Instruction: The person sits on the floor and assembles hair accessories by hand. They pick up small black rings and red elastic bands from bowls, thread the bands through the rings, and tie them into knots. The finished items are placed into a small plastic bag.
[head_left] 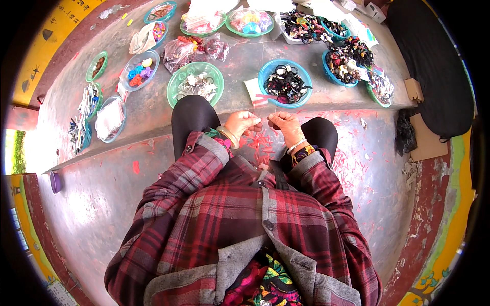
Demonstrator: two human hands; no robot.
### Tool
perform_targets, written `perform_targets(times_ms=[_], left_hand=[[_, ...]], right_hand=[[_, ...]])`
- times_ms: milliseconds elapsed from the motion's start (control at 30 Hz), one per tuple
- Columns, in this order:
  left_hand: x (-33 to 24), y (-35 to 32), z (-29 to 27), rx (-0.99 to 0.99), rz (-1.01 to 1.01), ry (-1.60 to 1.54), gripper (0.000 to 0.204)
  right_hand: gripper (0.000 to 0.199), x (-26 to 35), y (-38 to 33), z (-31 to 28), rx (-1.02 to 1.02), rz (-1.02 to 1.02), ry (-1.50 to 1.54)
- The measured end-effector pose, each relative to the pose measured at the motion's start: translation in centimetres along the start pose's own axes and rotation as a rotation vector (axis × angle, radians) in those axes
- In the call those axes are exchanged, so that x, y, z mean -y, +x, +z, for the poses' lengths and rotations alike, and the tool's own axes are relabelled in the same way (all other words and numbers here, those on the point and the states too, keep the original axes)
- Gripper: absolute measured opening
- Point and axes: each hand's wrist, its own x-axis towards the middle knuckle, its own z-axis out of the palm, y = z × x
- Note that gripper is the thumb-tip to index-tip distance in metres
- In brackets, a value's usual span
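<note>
My left hand point(243, 124), with a gold bangle at its wrist, is held between my knees with thumb and fingers pinched together. Close beside it my right hand point(286, 127) is pinched in the same way. A faint thin line, like thread, rises near the fingertips, but what either hand holds is too small to make out. Just beyond the hands stands a blue basket point(263, 76) of black hair ties point(286, 84). A white and red card or packet point(255, 92) leans at its left side. Left of that is a green basket point(170, 86) with pale small pieces.
Several more baskets line the raised concrete ledge point(240, 56), holding coloured bundles point(141, 72), white packets point(109, 120), pens or sticks point(84, 117) and dark hair ties point(306, 28). Red scraps point(352, 166) litter the floor. At right lie a black bag point(406, 131) and cardboard point(429, 137).
</note>
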Motion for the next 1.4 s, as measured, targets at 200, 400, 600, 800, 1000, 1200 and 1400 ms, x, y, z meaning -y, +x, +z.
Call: perform_targets(times_ms=[200,400,600,800,1000,1200,1400], left_hand=[[0.9,0.5,-0.5,-0.009,0.043,-0.085,0.012],[0.6,0.5,-0.6,0.008,0.001,-0.050,0.013],[1.1,0.7,-0.6,-0.023,0.047,-0.095,0.012],[1.7,1.1,-0.8,0.002,0.093,-0.104,0.013],[1.3,0.8,-0.6,0.041,0.069,-0.088,0.020],[0.9,0.4,-0.4,0.065,0.044,-0.099,0.020],[0.8,0.2,-0.3,0.089,0.055,-0.098,0.017]], right_hand=[[0.015,1.4,-0.8,0.8,0.053,0.099,-0.036],[0.014,0.5,-0.4,-0.1,0.093,0.106,-0.042],[0.013,0.4,-0.2,-0.2,0.095,0.109,-0.009],[0.015,0.6,-0.5,-0.1,0.105,0.094,-0.090],[0.012,0.6,-0.5,0.2,0.072,0.046,-0.157],[0.005,0.3,-0.4,0.0,0.115,0.043,-0.135],[0.006,0.2,-0.4,0.0,0.184,0.057,-0.030]])
